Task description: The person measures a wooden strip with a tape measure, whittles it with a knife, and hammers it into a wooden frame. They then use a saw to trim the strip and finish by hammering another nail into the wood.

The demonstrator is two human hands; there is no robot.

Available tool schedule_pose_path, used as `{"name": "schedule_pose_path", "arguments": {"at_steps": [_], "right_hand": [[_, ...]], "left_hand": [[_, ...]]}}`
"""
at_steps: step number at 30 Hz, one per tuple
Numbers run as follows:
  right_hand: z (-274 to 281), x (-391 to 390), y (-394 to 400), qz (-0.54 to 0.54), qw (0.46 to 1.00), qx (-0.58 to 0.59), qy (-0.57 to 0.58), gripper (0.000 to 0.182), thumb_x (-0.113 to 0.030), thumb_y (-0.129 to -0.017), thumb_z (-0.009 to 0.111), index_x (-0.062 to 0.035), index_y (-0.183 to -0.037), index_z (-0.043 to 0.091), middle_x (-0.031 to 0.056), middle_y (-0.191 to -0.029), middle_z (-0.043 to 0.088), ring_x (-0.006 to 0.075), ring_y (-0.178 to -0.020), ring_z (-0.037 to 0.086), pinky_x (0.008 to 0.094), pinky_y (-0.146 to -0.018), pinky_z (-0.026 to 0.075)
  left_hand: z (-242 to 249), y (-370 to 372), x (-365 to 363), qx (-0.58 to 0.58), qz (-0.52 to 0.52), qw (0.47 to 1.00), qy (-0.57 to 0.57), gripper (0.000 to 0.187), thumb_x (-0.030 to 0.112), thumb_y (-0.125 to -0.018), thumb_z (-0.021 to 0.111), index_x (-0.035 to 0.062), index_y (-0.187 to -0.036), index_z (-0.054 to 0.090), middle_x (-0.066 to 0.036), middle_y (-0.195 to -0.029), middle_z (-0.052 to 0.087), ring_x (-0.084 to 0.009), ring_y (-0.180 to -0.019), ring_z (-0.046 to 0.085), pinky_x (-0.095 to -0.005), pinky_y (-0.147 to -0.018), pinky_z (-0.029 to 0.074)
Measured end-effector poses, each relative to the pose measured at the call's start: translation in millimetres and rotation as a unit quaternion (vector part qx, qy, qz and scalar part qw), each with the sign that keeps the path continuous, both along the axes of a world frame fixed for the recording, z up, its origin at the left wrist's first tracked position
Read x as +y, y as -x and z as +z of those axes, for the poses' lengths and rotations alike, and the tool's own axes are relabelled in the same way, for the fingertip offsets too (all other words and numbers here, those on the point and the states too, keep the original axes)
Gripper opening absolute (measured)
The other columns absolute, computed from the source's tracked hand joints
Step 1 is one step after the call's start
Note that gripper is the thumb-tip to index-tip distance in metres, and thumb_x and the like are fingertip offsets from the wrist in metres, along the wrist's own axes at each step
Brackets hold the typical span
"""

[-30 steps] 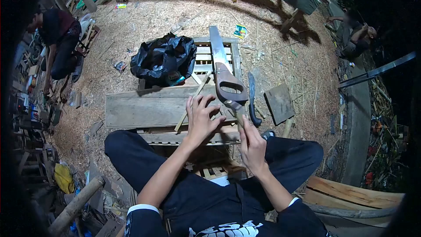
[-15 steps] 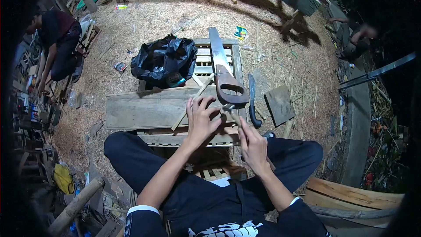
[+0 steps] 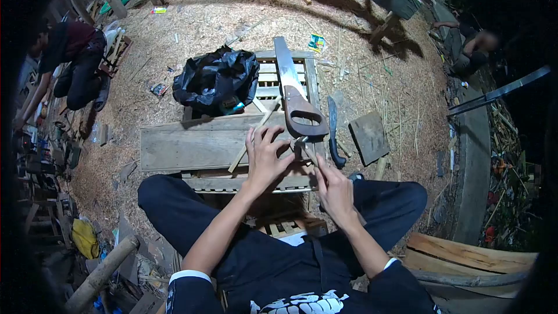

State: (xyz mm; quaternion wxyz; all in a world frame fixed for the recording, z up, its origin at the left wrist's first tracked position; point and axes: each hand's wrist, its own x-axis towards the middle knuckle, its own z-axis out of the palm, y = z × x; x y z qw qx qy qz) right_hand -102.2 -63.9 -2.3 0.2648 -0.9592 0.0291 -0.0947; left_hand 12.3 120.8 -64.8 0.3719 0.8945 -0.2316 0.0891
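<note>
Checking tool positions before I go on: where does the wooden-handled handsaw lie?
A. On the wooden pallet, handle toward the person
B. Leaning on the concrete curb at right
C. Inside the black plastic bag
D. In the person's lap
A: the handsaw lies flat on the slatted pallet, its brown handle nearest the person's hands and its blade pointing away, right of the black bag.

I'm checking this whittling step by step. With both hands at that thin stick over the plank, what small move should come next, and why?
Probably a short stroke away from the body: the right hand holds a small blade-like tool against the thin pale wooden stick, which the left hand pins on the grey wooden plank. Its spread fingers lie close to the tool.
</note>
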Motion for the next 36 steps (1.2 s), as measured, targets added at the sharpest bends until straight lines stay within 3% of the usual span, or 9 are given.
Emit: {"name": "schedule_pose_path", "arguments": {"at_steps": [5,6,13,14,19,25,30,33,36], "right_hand": [[-2,7,0,0.010,0.992,-0.115,-0.055,0.044,-0.018,-0.104,0.064,-0.0158,-0.148,0.061,0.0210,-0.095,0.072,0.0402,-0.079,0.072,0.0492,-0.066,0.056],[1,3,2,0.014,0.994,0.076,0.076,0.047,-0.014,-0.101,0.067,-0.0150,-0.148,0.061,0.0208,-0.096,0.072,0.0396,-0.078,0.072,0.0489,-0.066,0.056],[-8,8,0,0.010,0.992,-0.112,-0.049,0.043,-0.018,-0.102,0.066,-0.0153,-0.145,0.064,0.0189,-0.089,0.069,0.0404,-0.072,0.069,0.0515,-0.063,0.053],[-5,4,5,0.011,0.997,0.056,0.058,0.045,-0.017,-0.101,0.067,-0.0149,-0.146,0.063,0.0173,-0.090,0.069,0.0397,-0.071,0.069,0.0512,-0.063,0.053],[3,6,-1,0.001,0.999,-0.029,-0.017,0.043,-0.020,-0.103,0.066,-0.0190,-0.146,0.063,0.0167,-0.087,0.068,0.0398,-0.068,0.068,0.0512,-0.062,0.053],[0,-1,-6,0.017,0.999,0.041,0.015,0.041,-0.021,-0.105,0.063,-0.0126,-0.145,0.063,0.0201,-0.097,0.072,0.0411,-0.080,0.071,0.0512,-0.069,0.054],[23,7,-7,-0.048,0.990,0.065,-0.120,0.043,-0.017,-0.108,0.055,-0.0050,-0.150,0.057,0.0255,-0.119,0.071,0.0409,-0.107,0.071,0.0459,-0.088,0.055],[14,4,-6,-0.025,0.993,0.052,-0.103,0.043,-0.016,-0.108,0.055,-0.0058,-0.150,0.057,0.0253,-0.126,0.071,0.0410,-0.113,0.070,0.0446,-0.092,0.056],[1,1,-3,0.024,0.998,0.009,-0.056,0.044,-0.017,-0.106,0.058,-0.0094,-0.149,0.059,0.0234,-0.103,0.072,0.0401,-0.086,0.072,0.0466,-0.076,0.056]], "left_hand": [[2,1,-1,0.017,0.010,1.000,0.010,0.035,0.022,-0.072,0.085,0.0127,-0.105,0.083,-0.007,-0.138,0.063,-0.0318,-0.140,0.045,-0.0583,-0.125,0.019],[0,0,-2,-0.001,0.012,1.000,0.007,0.035,0.021,-0.071,0.085,0.0128,-0.105,0.083,-0.007,-0.138,0.063,-0.0318,-0.140,0.044,-0.0581,-0.125,0.019],[1,1,-1,0.012,0.015,1.000,0.014,0.035,0.027,-0.073,0.087,0.0120,-0.104,0.082,-0.006,-0.139,0.063,-0.0321,-0.139,0.045,-0.0590,-0.124,0.021],[-6,-1,-2,-0.014,0.019,1.000,0.003,0.033,0.029,-0.074,0.087,0.0104,-0.101,0.082,-0.006,-0.138,0.063,-0.0320,-0.140,0.045,-0.0588,-0.124,0.021],[-2,-1,-1,-0.010,0.011,1.000,-0.001,0.033,0.028,-0.074,0.086,0.0103,-0.101,0.081,-0.006,-0.138,0.063,-0.0322,-0.140,0.045,-0.0581,-0.123,0.021],[-3,-3,0,0.000,0.006,1.000,0.020,0.032,0.015,-0.069,0.079,0.0085,-0.100,0.079,-0.007,-0.138,0.062,-0.0330,-0.140,0.045,-0.0588,-0.123,0.022],[1,-4,9,0.015,-0.006,1.000,-0.009,0.072,0.043,-0.064,0.094,0.0110,-0.126,0.074,-0.014,-0.148,0.057,-0.0355,-0.145,0.043,-0.0551,-0.123,0.025],[0,-4,9,-0.006,-0.004,1.000,0.002,0.073,0.039,-0.064,0.094,0.0061,-0.126,0.074,-0.017,-0.153,0.055,-0.0329,-0.146,0.043,-0.0543,-0.124,0.025],[-3,-5,11,-0.013,-0.012,1.000,-0.019,0.066,0.040,-0.065,0.094,0.0090,-0.121,0.078,-0.017,-0.157,0.052,-0.0335,-0.147,0.042,-0.0544,-0.124,0.026]]}}
